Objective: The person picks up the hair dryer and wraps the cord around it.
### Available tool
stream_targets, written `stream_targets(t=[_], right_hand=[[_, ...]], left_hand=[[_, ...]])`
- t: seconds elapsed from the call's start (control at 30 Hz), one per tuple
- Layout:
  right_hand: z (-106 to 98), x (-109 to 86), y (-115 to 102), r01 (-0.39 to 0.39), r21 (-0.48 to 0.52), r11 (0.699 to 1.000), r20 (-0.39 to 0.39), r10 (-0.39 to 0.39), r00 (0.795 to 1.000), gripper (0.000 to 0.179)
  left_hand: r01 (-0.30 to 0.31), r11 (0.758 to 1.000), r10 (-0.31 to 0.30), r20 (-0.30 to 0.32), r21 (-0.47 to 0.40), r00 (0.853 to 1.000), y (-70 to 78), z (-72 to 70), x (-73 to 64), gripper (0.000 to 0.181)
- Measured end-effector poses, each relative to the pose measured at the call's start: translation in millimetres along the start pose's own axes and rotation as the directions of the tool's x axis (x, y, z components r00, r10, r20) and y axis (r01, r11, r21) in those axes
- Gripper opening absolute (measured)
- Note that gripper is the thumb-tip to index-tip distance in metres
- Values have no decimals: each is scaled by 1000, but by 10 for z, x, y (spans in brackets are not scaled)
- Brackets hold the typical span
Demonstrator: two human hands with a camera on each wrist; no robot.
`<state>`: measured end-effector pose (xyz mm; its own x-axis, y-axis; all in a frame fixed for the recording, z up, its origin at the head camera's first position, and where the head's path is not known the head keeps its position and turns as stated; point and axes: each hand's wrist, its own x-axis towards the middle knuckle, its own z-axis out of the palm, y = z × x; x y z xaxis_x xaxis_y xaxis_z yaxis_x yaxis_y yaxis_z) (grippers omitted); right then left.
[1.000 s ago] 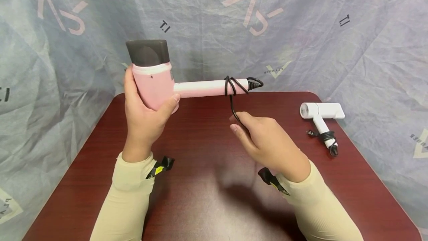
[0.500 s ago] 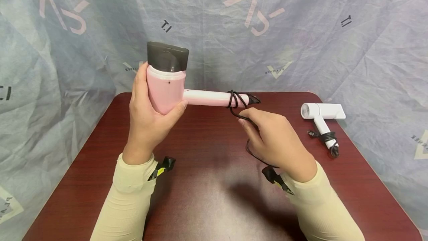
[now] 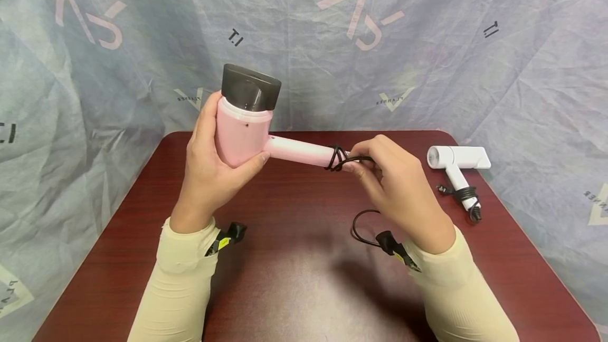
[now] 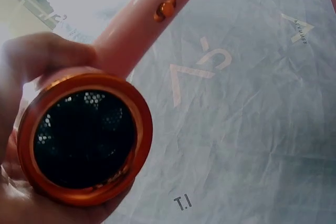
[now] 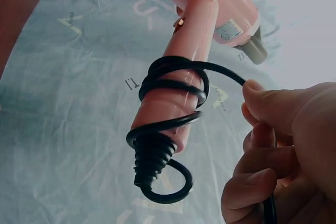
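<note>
A pink hair dryer (image 3: 243,136) with a dark nozzle (image 3: 250,88) is held above the table. My left hand (image 3: 206,168) grips its body, thumb near the base of the handle (image 3: 301,151). In the left wrist view the orange-rimmed round intake (image 4: 142,129) faces the camera. A black cord (image 5: 173,85) makes several turns round the handle's lower part. My right hand (image 3: 396,189) pinches the cord between thumb and fingers beside the handle's end, as the right wrist view shows. A loose loop of cord (image 3: 353,226) hangs below that hand.
On the right of the dark red table (image 3: 285,278) lies a white hair dryer (image 3: 458,158), its black cord (image 3: 465,194) wound round the handle. A grey printed cloth (image 3: 304,57) hangs behind and at both sides.
The pink dryer has moved right and its handle end has tilted down. My right hand has risen with the cord, from below the handle to its end. The white dryer stays put.
</note>
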<state>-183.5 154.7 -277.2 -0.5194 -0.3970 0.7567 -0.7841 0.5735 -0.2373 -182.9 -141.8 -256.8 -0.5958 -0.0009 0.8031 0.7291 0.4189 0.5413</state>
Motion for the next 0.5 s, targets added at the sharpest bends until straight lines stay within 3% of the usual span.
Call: stream_targets(t=[0.27,0.5], right_hand=[[-23,-2,-1,8,21,1000,-20,-7,1000,18],[-47,-1,7,5,55,998,-22,-3,1000,19]], left_hand=[[-65,998,65,19,4,998,-16,-35,11,89],[-67,996,69,38,-55,997,-26,-88,17,89]])
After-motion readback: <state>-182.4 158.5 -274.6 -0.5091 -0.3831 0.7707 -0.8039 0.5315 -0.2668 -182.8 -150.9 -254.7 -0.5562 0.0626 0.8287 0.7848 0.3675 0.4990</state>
